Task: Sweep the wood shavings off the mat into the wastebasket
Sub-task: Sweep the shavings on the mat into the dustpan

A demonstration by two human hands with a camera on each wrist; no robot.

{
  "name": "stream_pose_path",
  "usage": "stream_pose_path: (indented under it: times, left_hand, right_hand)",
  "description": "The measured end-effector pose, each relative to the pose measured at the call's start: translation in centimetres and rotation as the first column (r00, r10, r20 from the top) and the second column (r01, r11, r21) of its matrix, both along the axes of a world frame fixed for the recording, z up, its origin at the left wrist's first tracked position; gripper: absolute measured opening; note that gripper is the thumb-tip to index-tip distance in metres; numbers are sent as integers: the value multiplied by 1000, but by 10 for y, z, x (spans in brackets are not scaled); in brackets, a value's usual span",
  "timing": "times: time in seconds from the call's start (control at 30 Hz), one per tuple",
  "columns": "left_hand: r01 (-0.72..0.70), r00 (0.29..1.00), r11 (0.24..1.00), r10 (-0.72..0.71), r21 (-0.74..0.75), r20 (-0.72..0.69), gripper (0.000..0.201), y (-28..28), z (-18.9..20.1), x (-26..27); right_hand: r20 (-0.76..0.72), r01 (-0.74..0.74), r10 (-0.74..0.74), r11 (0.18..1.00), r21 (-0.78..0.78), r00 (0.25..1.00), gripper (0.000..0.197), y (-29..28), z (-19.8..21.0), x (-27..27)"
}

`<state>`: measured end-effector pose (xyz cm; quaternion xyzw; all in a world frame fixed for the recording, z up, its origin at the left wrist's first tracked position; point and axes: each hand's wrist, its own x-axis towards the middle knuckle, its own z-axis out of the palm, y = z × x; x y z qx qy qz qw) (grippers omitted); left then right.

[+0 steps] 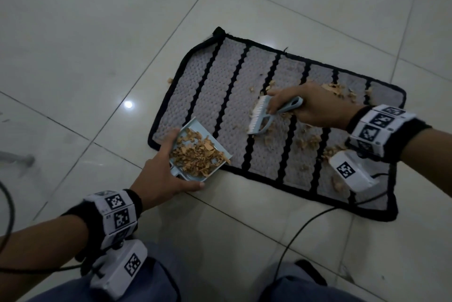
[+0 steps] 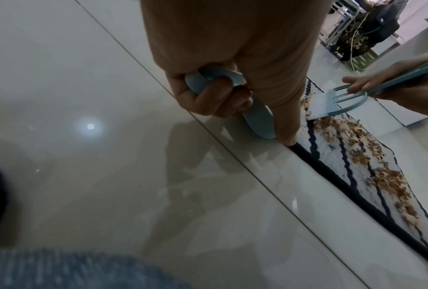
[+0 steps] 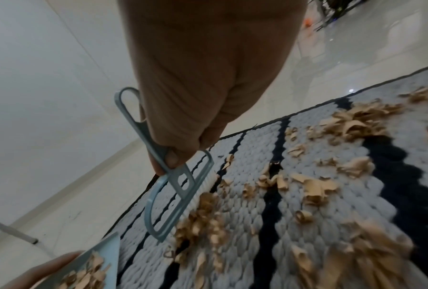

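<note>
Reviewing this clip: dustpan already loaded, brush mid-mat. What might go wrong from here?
1. The dustpan is heaped with shavings to its open lip; tilting it may spill them.
2. The brush sits far from the pan, so strokes may scatter shavings onto the floor; one piece already lies off the mat.

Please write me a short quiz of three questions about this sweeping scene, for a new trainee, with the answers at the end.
1. True or false: the dustpan is empty.
2. Which hand holds the brush? A) left hand B) right hand C) neither
3. Fill in: loose wood shavings lie on the ____.

Key:
1. False; it already holds a pile of shavings, and the left hand has its grip on it.
2. B; the right hand holds the handle.
3. mat
</note>
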<state>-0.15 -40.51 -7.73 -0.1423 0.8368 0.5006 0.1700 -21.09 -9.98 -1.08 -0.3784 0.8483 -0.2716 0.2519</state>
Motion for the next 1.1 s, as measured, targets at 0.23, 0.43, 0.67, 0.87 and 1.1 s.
stream_pose_path:
  times: [0.23,0.43,0.67,0.87,1.1]
  left_hand:
    - [43,999,998,-42,52,-19,123,12,-2,-6]
    - [110,994,991,-107,81,-34,126,25,-3,-9]
    - [90,996,992,-87,89,-38,126,26,-7,-11]
    - [121,991,988,-116,92,-60,124,30,-8,-21]
    - [146,986,988,-141,57,-85,126,30,-9,-36]
  right_hand:
    - [-22,133,-139,977,-167,990,31,-14,0,0]
    - [-46,62,-66,995,-76,997,23,-22,-9,-2]
    - [-31,177,-181,978,-112,983,43,29,-6,5]
    - [-107,225,-246,959,-173,963,27,-15,0,-16]
    - [-150,303,-318,946,-112,936,30,-33,-18,-48]
